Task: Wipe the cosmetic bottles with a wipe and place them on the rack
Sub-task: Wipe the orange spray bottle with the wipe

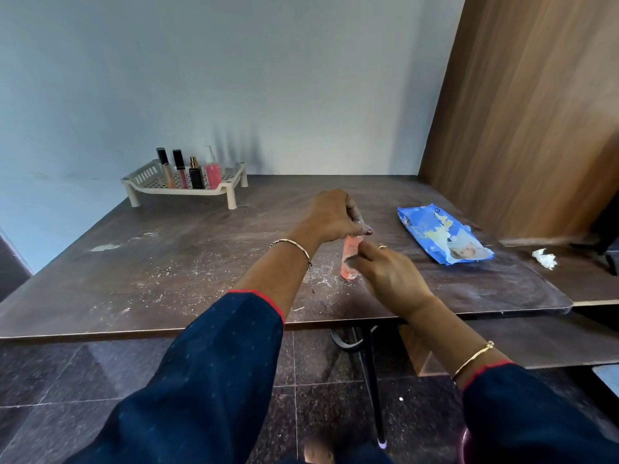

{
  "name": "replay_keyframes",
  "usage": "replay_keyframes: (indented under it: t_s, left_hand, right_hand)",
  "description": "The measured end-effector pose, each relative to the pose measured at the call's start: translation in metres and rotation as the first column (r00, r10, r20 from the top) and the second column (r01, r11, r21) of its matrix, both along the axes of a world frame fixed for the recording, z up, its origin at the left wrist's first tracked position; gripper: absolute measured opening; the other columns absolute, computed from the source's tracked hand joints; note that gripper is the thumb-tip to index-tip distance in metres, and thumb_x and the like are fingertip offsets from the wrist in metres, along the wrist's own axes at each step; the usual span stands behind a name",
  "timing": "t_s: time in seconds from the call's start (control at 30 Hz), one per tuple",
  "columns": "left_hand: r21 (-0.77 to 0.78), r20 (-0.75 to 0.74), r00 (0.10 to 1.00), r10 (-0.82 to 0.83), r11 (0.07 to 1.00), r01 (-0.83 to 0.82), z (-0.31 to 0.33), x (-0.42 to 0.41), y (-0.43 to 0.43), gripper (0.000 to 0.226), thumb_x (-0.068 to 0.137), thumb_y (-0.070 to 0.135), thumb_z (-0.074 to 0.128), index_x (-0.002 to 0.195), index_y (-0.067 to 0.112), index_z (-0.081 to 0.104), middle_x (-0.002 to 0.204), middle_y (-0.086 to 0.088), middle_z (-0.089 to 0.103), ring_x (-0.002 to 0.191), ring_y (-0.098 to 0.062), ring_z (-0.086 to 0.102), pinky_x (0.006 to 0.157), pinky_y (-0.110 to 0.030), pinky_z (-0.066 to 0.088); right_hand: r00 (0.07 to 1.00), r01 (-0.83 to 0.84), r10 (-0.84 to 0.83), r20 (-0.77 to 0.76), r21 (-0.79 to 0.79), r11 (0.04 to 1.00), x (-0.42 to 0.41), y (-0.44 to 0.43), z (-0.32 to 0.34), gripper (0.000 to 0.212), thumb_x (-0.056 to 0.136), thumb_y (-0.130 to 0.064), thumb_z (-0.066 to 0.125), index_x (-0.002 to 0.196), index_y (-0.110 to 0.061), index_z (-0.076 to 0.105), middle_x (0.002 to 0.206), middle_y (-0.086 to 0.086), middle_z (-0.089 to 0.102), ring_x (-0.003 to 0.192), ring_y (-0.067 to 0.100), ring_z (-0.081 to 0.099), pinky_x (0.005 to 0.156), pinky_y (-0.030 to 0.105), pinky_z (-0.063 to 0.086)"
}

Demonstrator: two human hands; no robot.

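A small pink bottle [350, 272] stands upright on the dusty brown table [187, 249], right of the middle. My left hand [330, 216] grips its top from above. My right hand [388, 276] comes in from the right, thumb and blurred fingertips pinching the bottle's body. I see no wipe in either hand. The cream plastic rack [135, 182] stands at the table's back left and holds several cosmetic bottles [196, 174], among them a pink pump bottle [212, 172].
A blue pack of wipes [442, 234] lies flat to the right of my hands. A crumpled white wipe [544, 257] lies further right on a lower ledge. A wooden panel [522, 112] rises at the right, and a pale wall stands behind the table.
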State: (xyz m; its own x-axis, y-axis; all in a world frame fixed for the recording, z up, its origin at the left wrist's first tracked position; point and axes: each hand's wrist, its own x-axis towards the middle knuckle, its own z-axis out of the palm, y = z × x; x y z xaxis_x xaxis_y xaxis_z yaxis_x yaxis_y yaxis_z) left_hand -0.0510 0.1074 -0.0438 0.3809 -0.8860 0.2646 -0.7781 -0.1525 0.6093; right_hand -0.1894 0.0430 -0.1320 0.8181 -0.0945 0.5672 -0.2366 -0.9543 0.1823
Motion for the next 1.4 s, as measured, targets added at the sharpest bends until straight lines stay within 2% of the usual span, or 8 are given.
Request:
replay_keyframes:
  t_s: [0.17,0.33,0.5,0.67,0.83,1.13,1.3,1.4]
  left_hand:
    - [-0.01,0.0,1.0,0.008,1.0,-0.008,0.0,-0.001,-0.001,0.022,0.068,0.024,0.083,0.08,0.008,0.074,0.081,-0.007,0.074,0.066,-0.011,0.061,0.061,-0.021,0.051]
    - [0.042,-0.009,1.0,-0.015,0.999,0.015,0.004,0.001,0.003,0.028,0.069,0.031,0.083,0.08,0.008,0.072,0.07,-0.01,0.071,0.057,-0.016,0.063,0.06,-0.021,0.053]
    - [0.081,-0.068,0.997,-0.047,0.995,0.052,0.007,0.003,0.005,0.023,0.078,0.023,0.076,0.084,0.002,0.07,0.078,-0.016,0.073,0.063,-0.021,0.07,0.062,-0.025,0.059]
    - [0.104,0.04,0.999,-0.033,0.994,0.028,0.006,0.0,0.0,0.027,0.076,0.031,0.077,0.062,0.018,0.058,0.067,-0.004,0.067,0.062,-0.017,0.064,0.062,-0.022,0.05]
    - [0.104,0.028,0.999,-0.023,0.994,0.02,0.002,0.001,-0.003,0.034,0.072,0.032,0.079,0.057,0.02,0.051,0.06,0.004,0.056,0.058,-0.013,0.049,0.05,-0.023,0.034]
    - [0.121,0.059,0.998,0.024,0.992,-0.031,0.001,0.002,-0.006,0.03,0.073,0.031,0.073,0.061,0.016,0.05,0.052,0.002,0.051,0.06,-0.027,0.055,0.062,-0.029,0.044]
    - [0.147,0.079,0.995,0.059,0.987,-0.07,0.004,0.002,-0.004,0.03,0.072,0.04,0.074,0.069,0.016,0.057,0.054,0.004,0.053,0.06,-0.021,0.052,0.06,-0.025,0.04]
    - [0.153,0.066,0.996,0.062,0.986,-0.072,0.005,0.0,-0.003,0.032,0.073,0.041,0.074,0.074,0.012,0.062,0.053,0.003,0.053,0.058,-0.021,0.052,0.06,-0.024,0.04]
  right_hand:
    - [0.984,0.017,-0.008,-0.178,0.048,0.999,0.002,-0.003,-0.009,0.022,0.064,0.002,0.072,0.078,-0.014,0.063,0.082,0.007,0.055,0.056,0.032,0.058,0.038,0.03,0.034]
    - [0.989,-0.033,0.011,0.148,0.151,0.988,-0.001,-0.004,0.004,0.021,0.076,0.0,0.069,0.093,-0.014,0.068,0.093,0.01,0.062,0.065,0.037,0.06,0.044,0.04,0.047]
    - [0.933,-0.093,0.038,0.358,0.139,0.986,0.0,-0.008,0.018,0.009,0.086,-0.009,0.067,0.093,-0.007,0.072,0.079,0.01,0.056,0.06,0.03,0.056,0.045,0.039,0.046]
    - [0.971,-0.069,0.051,0.232,0.07,0.995,-0.006,-0.011,0.008,0.019,0.082,-0.002,0.066,0.098,-0.01,0.069,0.089,0.011,0.06,0.062,0.034,0.058,0.044,0.038,0.047]
    - [0.979,-0.119,0.107,-0.173,-0.056,0.991,-0.012,-0.011,-0.014,0.022,0.08,-0.015,0.043,0.087,-0.013,0.064,0.088,0.008,0.055,0.055,0.032,0.056,0.035,0.033,0.037]
    - [0.976,-0.005,0.008,0.216,-0.017,1.0,-0.005,-0.001,0.012,0.028,0.081,-0.001,0.068,0.107,-0.012,0.066,0.108,0.007,0.058,0.063,0.035,0.058,0.039,0.038,0.045]
    - [1.0,-0.007,0.005,-0.02,-0.114,0.993,0.0,0.005,-0.006,0.022,0.08,-0.01,0.048,0.093,-0.009,0.066,0.094,0.011,0.058,0.058,0.031,0.056,0.035,0.032,0.036]
    - [0.982,-0.003,-0.02,-0.187,-0.121,0.993,0.002,0.007,-0.013,0.009,0.076,-0.007,0.064,0.083,-0.011,0.065,0.089,0.008,0.058,0.057,0.027,0.058,0.036,0.031,0.034]
